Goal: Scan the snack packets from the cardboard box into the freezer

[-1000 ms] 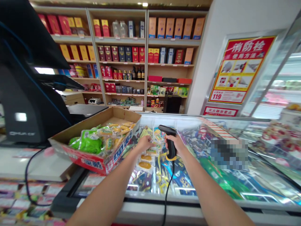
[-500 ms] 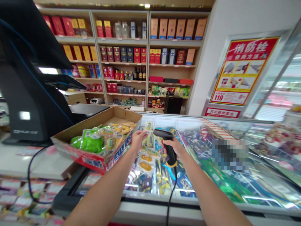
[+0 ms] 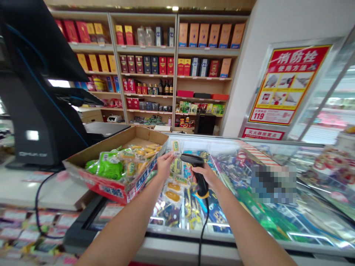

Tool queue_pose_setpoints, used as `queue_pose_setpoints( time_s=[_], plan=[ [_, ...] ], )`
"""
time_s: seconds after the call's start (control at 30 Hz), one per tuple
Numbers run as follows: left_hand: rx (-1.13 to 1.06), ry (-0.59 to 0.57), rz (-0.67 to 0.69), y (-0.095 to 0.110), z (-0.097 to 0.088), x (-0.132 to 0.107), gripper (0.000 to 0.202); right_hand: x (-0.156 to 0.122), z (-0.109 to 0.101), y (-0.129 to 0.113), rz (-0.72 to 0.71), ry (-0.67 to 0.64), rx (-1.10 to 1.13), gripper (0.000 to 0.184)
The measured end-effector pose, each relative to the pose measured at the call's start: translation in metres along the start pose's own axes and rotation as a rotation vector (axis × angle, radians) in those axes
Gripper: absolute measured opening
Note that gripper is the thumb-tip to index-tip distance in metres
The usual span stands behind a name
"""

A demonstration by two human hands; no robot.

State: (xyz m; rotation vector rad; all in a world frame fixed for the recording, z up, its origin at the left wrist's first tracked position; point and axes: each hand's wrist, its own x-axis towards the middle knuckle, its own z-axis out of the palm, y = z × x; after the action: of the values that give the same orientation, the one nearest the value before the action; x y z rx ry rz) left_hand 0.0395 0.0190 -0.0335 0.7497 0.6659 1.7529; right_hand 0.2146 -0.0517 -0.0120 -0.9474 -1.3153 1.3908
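Observation:
Between the fingers of my left hand (image 3: pixel 165 164) is a small clear snack packet (image 3: pixel 175 145) with a yellow and green label, held up by its edge. My right hand (image 3: pixel 203 173) is wrapped round the handle of a black barcode scanner (image 3: pixel 192 160), whose head points left toward the packet. The scanner's cable runs down over the front edge. Below my hands, several similar packets with yellow pieces (image 3: pixel 172 195) lie on the glass top of a freezer. Left of my left hand stands an open cardboard box (image 3: pixel 111 192) with more packets and a green bag (image 3: pixel 110 165).
A black checkout terminal (image 3: pixel 39 111) stands on the left counter, with a loose cable by it. The glass-topped freezer (image 3: pixel 222 236) stretches right, packed with goods. Shelves (image 3: pixel 144 77) of boxed bottles line the back wall. A red poster (image 3: pixel 290 85) hangs at right.
The packet and my left hand have shifted very slightly, and the packet stands a little more upright. My right hand keeps the scanner nearly still. The view has moved slightly.

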Motion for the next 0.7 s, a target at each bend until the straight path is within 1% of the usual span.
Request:
queue_pose_setpoints(
  time_s=[0.17,0.43,0.57,0.7],
  plan=[
    [0.017,-0.057,0.012,0.0000,-0.0001,-0.0012,0.033,-0.0007,0.0011,-0.0008,0.015,0.004,-0.027,0.021],
    [0.035,-0.073,0.020,0.0039,0.0033,-0.0041,0.035,-0.0008,0.0002,0.0004,0.010,-0.012,-0.059,0.022],
    [0.003,-0.053,0.013,0.0049,0.0043,-0.0048,0.039,-0.0011,-0.0005,-0.0001,-0.013,-0.009,-0.019,0.019],
    [0.020,-0.018,-0.008,0.0053,0.0051,-0.0061,0.038,-0.0007,-0.0001,0.0015,-0.022,-0.014,0.017,0.018]
  ],
)
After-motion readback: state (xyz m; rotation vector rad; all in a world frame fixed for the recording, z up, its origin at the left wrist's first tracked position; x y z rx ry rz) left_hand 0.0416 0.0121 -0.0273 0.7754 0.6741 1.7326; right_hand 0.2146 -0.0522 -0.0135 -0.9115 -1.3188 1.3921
